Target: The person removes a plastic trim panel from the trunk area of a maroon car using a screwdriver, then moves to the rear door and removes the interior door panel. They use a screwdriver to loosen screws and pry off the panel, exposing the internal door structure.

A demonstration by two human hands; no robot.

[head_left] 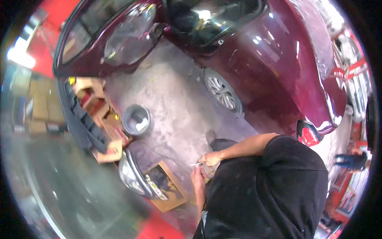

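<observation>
creased black shirt (258,199) | short right sleeve (284,147) | bare forearms (244,148) | dark trousers (223,144) | shoe (211,136) blurred, perhaps greyish

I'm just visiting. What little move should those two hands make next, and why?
Perhaps bring the left hand up to steady the slim pale piece. The right hand appears to hold it by one end, the other end sticks out past the fingers, and the left hand is right beside it. Whether the left already touches it is too small to tell.
</observation>
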